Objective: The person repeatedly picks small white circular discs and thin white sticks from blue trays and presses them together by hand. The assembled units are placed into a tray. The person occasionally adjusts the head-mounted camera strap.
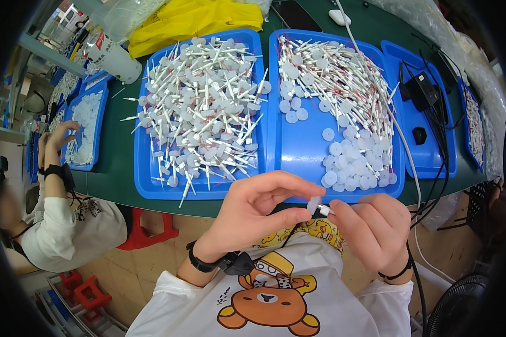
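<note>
In front of my chest, just past the near rim of the trays, both hands meet. My left hand (253, 210) pinches a small translucent plastic disc (314, 204) between thumb and fingertips. My right hand (374, 230) grips a thin white plastic stick (324, 210), its tip against the disc; most of the stick is hidden by the fingers. Beyond my right hand, a blue tray (301, 151) holds loose translucent discs (357, 160) in front and a heap of white sticks (343, 73) behind. Another blue tray (141, 174) to its left is piled with sticks that carry discs (205, 106).
At the right, a blue tray (433, 160) holds a black adapter (423, 90) and cables. A white cable (399, 123) crosses the right-hand trays. Behind lie a yellow bag (197, 22), a phone (295, 16) and a cup (115, 59). Another person's hand (62, 135) reaches toward a tray (98, 140) at left.
</note>
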Available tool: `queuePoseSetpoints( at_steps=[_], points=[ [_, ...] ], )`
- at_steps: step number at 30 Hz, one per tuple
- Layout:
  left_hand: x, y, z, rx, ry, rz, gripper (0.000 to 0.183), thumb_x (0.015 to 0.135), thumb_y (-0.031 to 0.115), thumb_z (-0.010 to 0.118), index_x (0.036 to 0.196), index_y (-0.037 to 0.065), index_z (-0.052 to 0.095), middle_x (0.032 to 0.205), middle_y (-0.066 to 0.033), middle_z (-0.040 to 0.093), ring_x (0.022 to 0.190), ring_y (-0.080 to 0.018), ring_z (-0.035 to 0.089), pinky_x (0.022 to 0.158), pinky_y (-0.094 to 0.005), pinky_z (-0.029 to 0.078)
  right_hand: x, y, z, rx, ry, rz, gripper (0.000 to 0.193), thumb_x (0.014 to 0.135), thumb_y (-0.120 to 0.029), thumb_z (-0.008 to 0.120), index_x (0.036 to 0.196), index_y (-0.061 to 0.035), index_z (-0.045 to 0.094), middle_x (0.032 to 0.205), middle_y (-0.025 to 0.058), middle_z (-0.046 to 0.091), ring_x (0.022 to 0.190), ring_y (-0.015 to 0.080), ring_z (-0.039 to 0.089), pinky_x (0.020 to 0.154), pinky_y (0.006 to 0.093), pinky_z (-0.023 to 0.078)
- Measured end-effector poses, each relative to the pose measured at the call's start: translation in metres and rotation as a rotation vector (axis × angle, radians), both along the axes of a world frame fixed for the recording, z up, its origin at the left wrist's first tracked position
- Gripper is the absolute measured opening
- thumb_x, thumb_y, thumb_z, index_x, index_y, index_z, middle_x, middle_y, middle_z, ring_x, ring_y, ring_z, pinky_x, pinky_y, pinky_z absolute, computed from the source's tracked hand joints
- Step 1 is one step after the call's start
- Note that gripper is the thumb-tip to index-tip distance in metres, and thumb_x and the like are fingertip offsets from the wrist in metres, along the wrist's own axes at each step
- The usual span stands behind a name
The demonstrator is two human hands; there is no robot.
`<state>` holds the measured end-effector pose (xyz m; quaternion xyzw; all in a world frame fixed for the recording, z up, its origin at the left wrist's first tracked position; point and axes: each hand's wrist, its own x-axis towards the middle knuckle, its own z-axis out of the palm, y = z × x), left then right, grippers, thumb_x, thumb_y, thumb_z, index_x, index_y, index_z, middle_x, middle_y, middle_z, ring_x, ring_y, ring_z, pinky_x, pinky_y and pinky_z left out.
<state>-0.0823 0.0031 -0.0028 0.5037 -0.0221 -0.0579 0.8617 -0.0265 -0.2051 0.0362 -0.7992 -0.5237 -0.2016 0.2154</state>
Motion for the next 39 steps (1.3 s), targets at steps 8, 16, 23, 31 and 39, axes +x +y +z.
queuePoseSetpoints(
  at_steps=[8,16,23,31,39],
  points=[
    [0.000,0.002,-0.008,-0.042,-0.183,-0.010,0.028,0.077,-0.015,0.071,0.105,-0.007,0.068,0.109,-0.0199,0.067,0.108,-0.0295,0.066,0.107,-0.0489,0.046,-0.003,0.003,-0.005,0.116,0.223,0.026,0.018,0.077,-0.009,0.078,0.086,0.0000,0.066,0.061,0.0019,0.052,0.050,0.0169,0.047,0.043,0.0294,0.035],
    [0.000,0.006,0.002,0.262,-0.276,0.049,0.024,0.071,-0.013,0.076,0.093,-0.004,0.072,0.094,-0.0168,0.071,0.095,-0.0263,0.070,0.105,-0.0527,0.047,-0.014,0.006,-0.005,0.219,0.766,-0.002,0.011,0.080,-0.001,0.073,0.089,0.0016,0.067,0.065,0.0078,0.060,0.049,0.0199,0.050,0.044,0.0316,0.038],
    [-0.009,0.003,0.007,0.492,-0.281,0.134,0.020,0.073,-0.009,0.076,0.092,-0.004,0.072,0.094,-0.0147,0.072,0.090,-0.0244,0.071,0.104,-0.0497,0.048,-0.017,0.008,-0.008,0.381,1.629,-0.041,0.013,0.096,-0.011,0.061,0.093,0.0002,0.067,0.068,0.0023,0.063,0.053,0.0072,0.050,0.048,0.0263,0.038],
    [-0.011,0.025,0.006,0.653,-0.183,0.158,0.024,0.075,-0.008,0.075,0.098,-0.004,0.071,0.098,-0.0140,0.072,0.095,-0.0206,0.069,0.106,-0.0475,0.046,-0.009,0.031,-0.032,0.399,2.100,0.111,0.027,0.105,-0.019,0.046,0.096,0.0004,0.062,0.056,-0.0032,0.046,0.052,0.0034,0.040,0.050,0.0220,0.032],
    [-0.020,0.052,0.007,1.240,-0.088,0.629,0.018,0.080,0.002,0.074,0.098,-0.001,0.069,0.092,-0.0104,0.070,0.087,-0.0207,0.065,0.083,-0.0315,0.049,-0.010,0.028,-0.040,0.031,0.526,-0.134,0.014,0.092,-0.008,0.058,0.101,0.0017,0.062,0.070,0.0033,0.051,0.061,0.0147,0.049,0.057,0.0280,0.039]
  ],
)
